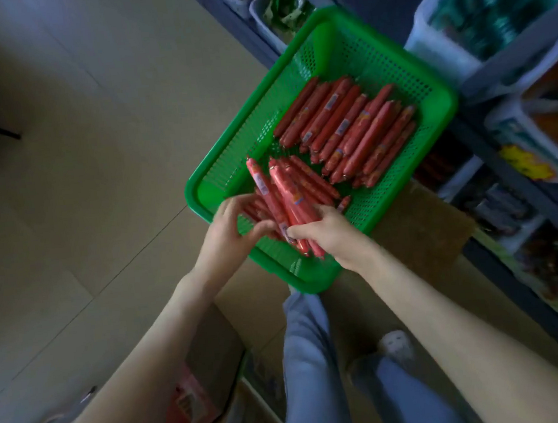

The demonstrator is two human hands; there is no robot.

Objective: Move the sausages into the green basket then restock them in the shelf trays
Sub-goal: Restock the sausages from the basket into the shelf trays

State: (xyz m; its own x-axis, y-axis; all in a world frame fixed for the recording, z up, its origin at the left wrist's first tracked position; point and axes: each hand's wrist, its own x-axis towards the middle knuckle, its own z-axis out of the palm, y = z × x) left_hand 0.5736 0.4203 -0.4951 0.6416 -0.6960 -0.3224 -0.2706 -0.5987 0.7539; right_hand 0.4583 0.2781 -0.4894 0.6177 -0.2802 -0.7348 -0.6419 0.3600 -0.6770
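A green perforated basket (371,53) sits tilted in front of the shelves. Several red wrapped sausages (351,128) lie in a neat pile in its far half. Over the near half I hold a bundle of sausages (286,193) with both hands. My left hand (228,230) curls round the bundle's left side, fingers bent against the sticks. My right hand (328,233) grips the bundle's lower end from the right. Parts of the held sausages are hidden under my fingers.
Shelf trays (449,45) with packaged snacks line the right side. A brown cardboard box (424,227) lies under the basket's right edge. Another open box with packets (194,402) stands at the lower left. My legs (310,363) are below the basket. Tiled floor extends left.
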